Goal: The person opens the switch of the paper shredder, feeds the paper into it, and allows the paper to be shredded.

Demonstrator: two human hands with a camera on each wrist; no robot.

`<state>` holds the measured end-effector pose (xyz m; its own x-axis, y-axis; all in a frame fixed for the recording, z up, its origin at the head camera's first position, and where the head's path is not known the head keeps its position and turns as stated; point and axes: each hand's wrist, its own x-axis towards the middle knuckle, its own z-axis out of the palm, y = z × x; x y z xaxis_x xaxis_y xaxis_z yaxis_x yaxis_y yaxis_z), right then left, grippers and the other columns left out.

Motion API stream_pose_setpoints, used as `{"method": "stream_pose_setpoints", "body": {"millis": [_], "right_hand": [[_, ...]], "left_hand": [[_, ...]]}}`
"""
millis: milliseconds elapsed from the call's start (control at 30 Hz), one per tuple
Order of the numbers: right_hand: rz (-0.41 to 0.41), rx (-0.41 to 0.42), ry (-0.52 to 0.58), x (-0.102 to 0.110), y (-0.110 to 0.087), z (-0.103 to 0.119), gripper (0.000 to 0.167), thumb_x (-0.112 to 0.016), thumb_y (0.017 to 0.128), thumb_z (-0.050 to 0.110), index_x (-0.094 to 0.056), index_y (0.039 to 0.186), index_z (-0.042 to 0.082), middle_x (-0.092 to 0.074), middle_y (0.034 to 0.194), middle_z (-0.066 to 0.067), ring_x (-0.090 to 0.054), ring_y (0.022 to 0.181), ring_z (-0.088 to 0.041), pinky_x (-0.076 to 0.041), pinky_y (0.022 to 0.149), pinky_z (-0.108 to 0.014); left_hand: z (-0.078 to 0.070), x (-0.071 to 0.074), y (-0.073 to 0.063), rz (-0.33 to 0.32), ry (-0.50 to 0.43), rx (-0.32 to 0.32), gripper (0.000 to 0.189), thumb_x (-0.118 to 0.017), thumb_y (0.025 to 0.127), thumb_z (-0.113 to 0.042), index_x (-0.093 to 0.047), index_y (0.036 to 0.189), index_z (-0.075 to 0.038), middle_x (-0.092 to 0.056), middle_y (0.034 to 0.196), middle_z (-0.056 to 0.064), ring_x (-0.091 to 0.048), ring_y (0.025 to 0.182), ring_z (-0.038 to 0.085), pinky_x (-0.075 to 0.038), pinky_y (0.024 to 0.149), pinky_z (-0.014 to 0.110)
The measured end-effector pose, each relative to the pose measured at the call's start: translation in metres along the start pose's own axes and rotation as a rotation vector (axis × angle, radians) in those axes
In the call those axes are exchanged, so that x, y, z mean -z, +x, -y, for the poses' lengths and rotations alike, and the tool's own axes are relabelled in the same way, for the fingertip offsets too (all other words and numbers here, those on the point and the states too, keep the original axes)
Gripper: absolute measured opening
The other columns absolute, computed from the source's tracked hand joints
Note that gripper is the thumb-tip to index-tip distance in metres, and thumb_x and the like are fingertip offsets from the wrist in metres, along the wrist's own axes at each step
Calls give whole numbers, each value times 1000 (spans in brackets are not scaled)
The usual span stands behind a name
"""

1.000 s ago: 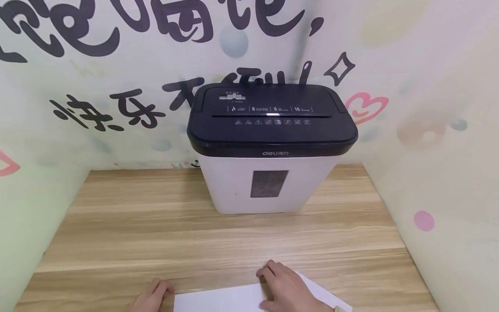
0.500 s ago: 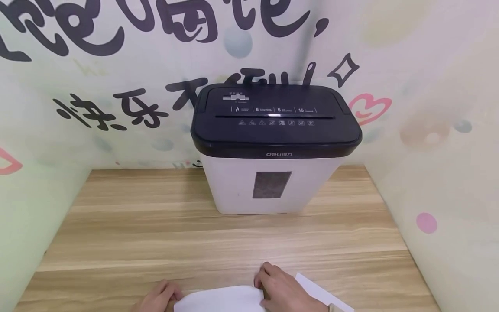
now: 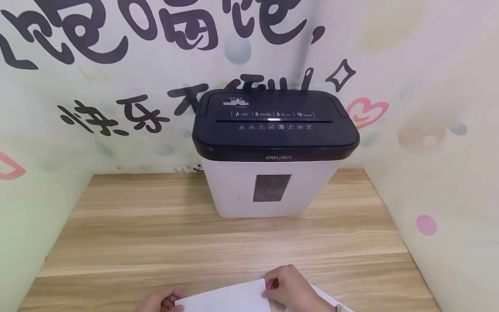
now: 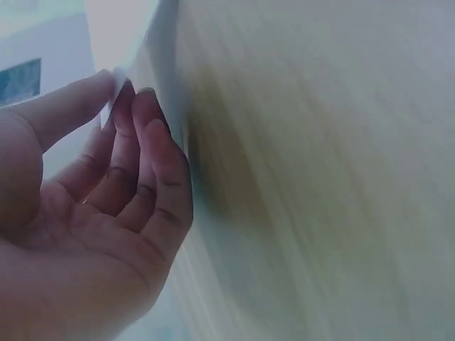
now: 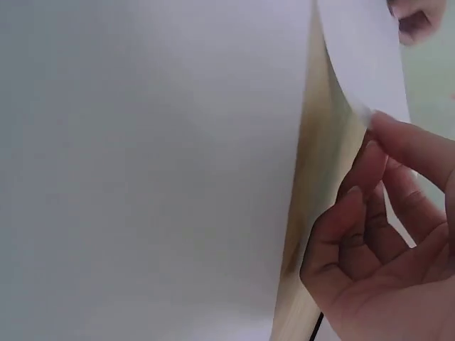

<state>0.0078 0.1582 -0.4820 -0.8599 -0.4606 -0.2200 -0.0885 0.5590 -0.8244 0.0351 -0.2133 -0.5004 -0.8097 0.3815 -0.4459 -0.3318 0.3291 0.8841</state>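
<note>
A white sheet of paper (image 3: 228, 297) spans the space between both hands at the bottom of the head view. My left hand (image 3: 161, 299) pinches its left corner between thumb and fingers, seen closely in the left wrist view, where the thumb (image 4: 78, 99) lies on the paper. My right hand (image 3: 292, 288) pinches the opposite corner, its fingers curled beneath. In the right wrist view this edge of the sheet (image 5: 366, 57) stands clear of the wooden table. More white paper (image 5: 156, 170) lies beside the right hand, partly covered by that hand in the head view.
A paper shredder (image 3: 269, 186) with a black top and white bin stands at the back of the wooden table (image 3: 136, 234). Its feed slot (image 3: 274, 121) runs across the top. Printed walls (image 3: 440, 130) enclose the table at the back and both sides.
Both hands have taken hold of the sheet's corners, and its far edge has risen and straightened. The right hand has turned and shifted slightly right. The head view has shifted a little.
</note>
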Motion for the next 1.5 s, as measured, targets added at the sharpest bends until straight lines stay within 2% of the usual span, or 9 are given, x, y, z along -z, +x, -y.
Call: {"method": "stream_pose_setpoints", "body": {"millis": [100, 167, 233, 433, 533, 667, 1000, 1233, 1500], "right_hand": [[-55, 2, 61, 10, 1, -2, 16, -82, 81, 19, -71, 70, 20, -59, 63, 16, -49, 59, 3, -45, 54, -18], [-84, 17, 65, 16, 3, 0, 16, -82, 83, 22, -72, 69, 21, -60, 63, 16, -50, 59, 2, -46, 54, -18], [-122, 19, 52, 26, 4, 5, 14, -81, 83, 24, -74, 71, 21, -62, 64, 16, -51, 58, 2, -47, 54, -19], [-295, 82, -41, 86, 6, 51, 6, -80, 84, 25, -78, 84, 19, -68, 74, 12, -55, 62, -2, -50, 53, -22], [-391, 210, -98, 120, 6, 79, 4, -81, 84, 17, -78, 83, 13, -68, 72, 9, -55, 60, -4, -48, 49, -22], [-510, 348, -156, 154, 4, 107, 7, -83, 79, 4, -78, 79, 9, -69, 71, 8, -56, 59, -6, -46, 48, -20], [-676, 451, -268, 202, -10, 149, 17, -83, 77, -2, -77, 79, 14, -66, 68, 9, -53, 59, -4, -39, 50, -17], [-629, 414, -54, 221, -6, 176, 3, -69, 90, -5, -66, 90, -5, -71, 72, -4, -69, 59, -13, -52, 54, -19], [-604, 513, 368, 264, -4, 209, 16, -75, 82, -11, -70, 97, -15, -74, 79, -18, -74, 70, -21, -56, 78, -28]], "left_hand": [[0, 0, -2, -34, 129, -144, 19, -68, 93, -9, -63, 95, 10, -61, 80, 0, -57, 69, 1, -52, 60, 22], [-5, 0, -2, -71, 124, -136, 19, -68, 94, -11, -64, 93, 7, -62, 79, 0, -58, 69, 1, -52, 61, 23], [-14, -2, 0, -160, 165, -216, 12, -69, 92, -8, -66, 89, 3, -64, 78, -3, -58, 69, 0, -52, 60, 23], [-99, 3, 3, -511, 379, -443, 11, -81, 81, -8, -74, 80, -17, -66, 72, -16, -58, 64, 0, -49, 54, 22], [-147, 13, 1, -548, 419, -531, 13, -82, 80, -9, -75, 80, -20, -69, 73, -14, -60, 64, 2, -49, 53, 21], [-191, 25, 2, -549, 482, -727, 20, -82, 77, 2, -76, 81, -16, -71, 76, -10, -59, 64, 2, -48, 55, 15], [-251, 34, 3, -582, 572, -1003, 26, -83, 70, 11, -79, 84, -10, -73, 74, -6, -58, 63, -2, -43, 56, 11], [-297, 41, 5, -662, 551, -966, 12, -81, 78, 4, -79, 86, -4, -75, 77, 5, -62, 62, -4, -43, 49, 11], [-350, 55, 15, -716, 507, -983, 3, -79, 84, -6, -80, 88, -6, -72, 72, 2, -63, 61, 2, -41, 52, 16]]}}
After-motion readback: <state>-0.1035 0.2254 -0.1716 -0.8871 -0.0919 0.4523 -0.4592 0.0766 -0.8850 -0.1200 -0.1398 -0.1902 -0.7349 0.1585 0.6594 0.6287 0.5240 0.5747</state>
